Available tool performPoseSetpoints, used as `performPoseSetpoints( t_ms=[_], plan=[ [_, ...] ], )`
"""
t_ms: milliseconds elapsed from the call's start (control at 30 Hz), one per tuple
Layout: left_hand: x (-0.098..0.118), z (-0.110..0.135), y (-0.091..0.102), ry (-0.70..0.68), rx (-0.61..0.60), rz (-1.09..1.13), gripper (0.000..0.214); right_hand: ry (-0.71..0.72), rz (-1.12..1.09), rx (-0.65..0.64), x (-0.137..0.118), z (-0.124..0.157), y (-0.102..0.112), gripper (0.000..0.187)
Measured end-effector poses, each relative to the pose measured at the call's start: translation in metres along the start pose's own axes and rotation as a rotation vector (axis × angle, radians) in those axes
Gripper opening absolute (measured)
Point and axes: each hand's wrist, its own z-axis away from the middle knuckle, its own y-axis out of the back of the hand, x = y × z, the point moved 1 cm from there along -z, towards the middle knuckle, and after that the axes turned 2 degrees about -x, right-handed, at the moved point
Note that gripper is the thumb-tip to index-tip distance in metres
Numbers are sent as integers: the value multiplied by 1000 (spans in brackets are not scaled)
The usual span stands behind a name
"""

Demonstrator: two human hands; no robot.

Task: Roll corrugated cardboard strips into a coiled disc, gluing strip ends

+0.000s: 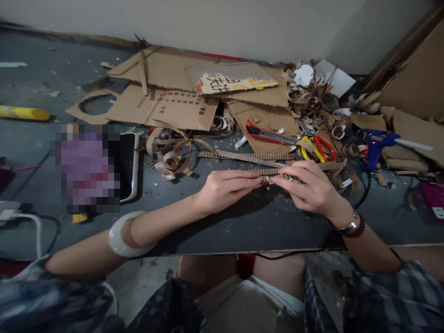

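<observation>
A person's left hand [222, 190] and right hand [314, 190] are pinching a small cardboard piece [267, 179] on the near side of a red utility knife [268, 134]; rightward, a glue gun [375, 147] is resting.

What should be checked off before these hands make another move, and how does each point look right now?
1. Small cardboard piece held at both sides: ok, pinched between the fingertips of the left hand and right hand.
2. Utility knife away from the fingers: ok, it lies beyond them on cardboard.
3. Glue gun apart from the hands: ok, off to the right.
4. Glue gun hot: cannot tell; a small red light shows.
5. Space around the fingers free of scraps: not ok, cardboard strips lie right beside them.
</observation>
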Motion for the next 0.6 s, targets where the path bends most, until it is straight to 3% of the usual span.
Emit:
performPoseSetpoints(
  t_ms=[433, 600],
  plan=[
    [0, 1, 0, 8, -9, 15, 13, 55, 110, 1, -5, -5, -2, 29],
    [0, 1, -1, -2, 3, -2, 12, 49, 25, -4, -4, -3, -2, 31]
  ],
)
